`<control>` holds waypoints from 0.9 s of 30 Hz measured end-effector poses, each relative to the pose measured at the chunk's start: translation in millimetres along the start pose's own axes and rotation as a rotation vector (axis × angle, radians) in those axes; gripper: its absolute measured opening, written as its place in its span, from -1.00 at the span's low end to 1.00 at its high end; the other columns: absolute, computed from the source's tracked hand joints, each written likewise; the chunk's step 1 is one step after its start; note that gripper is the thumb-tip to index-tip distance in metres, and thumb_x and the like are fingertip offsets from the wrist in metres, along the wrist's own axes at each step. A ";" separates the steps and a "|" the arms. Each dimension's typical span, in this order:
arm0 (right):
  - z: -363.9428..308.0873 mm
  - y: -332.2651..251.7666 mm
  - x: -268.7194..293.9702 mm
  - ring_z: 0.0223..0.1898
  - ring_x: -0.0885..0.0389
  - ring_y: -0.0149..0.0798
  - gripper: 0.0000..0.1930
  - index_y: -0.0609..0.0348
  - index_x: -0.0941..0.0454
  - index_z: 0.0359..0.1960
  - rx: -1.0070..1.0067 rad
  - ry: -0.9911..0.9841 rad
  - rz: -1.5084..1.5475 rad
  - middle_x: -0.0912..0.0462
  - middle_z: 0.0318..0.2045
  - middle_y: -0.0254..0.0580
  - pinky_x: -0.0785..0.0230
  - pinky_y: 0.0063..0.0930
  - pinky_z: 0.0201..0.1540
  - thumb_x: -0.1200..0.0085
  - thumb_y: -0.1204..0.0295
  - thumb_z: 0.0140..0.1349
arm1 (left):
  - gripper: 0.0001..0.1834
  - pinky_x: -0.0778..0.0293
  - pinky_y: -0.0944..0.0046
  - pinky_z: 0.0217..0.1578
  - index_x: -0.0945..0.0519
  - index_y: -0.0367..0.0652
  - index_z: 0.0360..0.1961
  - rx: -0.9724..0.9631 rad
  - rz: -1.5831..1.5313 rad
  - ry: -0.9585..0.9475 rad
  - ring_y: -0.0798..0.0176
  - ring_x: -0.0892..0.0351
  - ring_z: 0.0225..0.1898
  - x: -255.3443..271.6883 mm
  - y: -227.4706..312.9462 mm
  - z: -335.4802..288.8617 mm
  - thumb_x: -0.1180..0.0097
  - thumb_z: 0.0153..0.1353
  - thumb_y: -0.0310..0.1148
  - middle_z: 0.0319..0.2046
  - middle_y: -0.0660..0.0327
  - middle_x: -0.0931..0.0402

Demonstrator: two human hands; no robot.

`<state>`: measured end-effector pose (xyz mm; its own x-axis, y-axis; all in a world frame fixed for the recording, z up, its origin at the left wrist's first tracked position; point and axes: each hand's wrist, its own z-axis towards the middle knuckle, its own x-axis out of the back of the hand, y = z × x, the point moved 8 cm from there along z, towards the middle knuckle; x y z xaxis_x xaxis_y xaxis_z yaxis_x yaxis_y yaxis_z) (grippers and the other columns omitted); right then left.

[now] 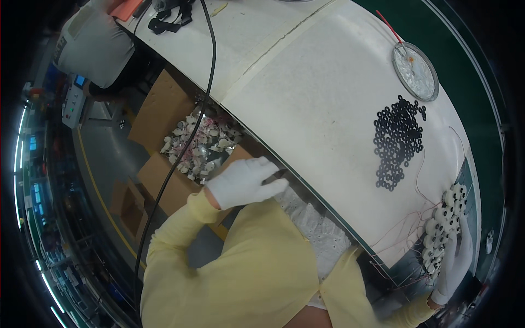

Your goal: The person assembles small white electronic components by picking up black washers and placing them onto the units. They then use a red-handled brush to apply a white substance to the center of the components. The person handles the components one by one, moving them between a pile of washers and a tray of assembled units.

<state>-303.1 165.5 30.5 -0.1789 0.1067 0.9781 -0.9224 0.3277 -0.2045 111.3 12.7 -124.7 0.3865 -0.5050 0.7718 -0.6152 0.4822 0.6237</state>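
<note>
My left hand [246,181], in a white glove, is raised beside the table's near edge, in front of my body. Its thumb and fingers come together around a small dark thing [276,176] that I cannot make out. At the far right my right hand [457,262], also gloved, lies with fingers stretched along a cluster of white round parts [436,229] with black centres. Thin reddish wires [407,221] trail from these parts over the table corner. Farther back, a patch of small black rings [396,136] is spread on the white table [311,104].
A round metal dish [433,94] with a red-handled stick [389,26] sits at the back right. Below the table's left edge, an open cardboard box [158,112] holds wired white parts [202,145]. A black cable [210,60] hangs across the view. Another person [98,52] is at upper left.
</note>
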 end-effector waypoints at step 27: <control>-25.1 -18.0 12.5 -0.05 -0.59 -0.24 -0.62 0.38 -0.49 0.17 -0.021 0.030 0.002 -0.64 -0.01 -0.03 -0.37 -0.45 0.08 0.06 0.55 0.34 | -0.70 -0.54 0.05 -0.08 -0.63 -0.15 -0.06 0.238 -0.378 0.154 -0.03 -0.63 -0.07 -165.6 -128.0 82.3 -0.05 0.21 -0.32 -0.04 0.03 -0.59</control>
<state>-280.2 184.6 45.4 -0.1698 0.1354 0.9761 -0.9145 0.3474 -0.2073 69.4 -24.3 -342.6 0.6999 -0.4930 0.5168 -0.5455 0.0980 0.8324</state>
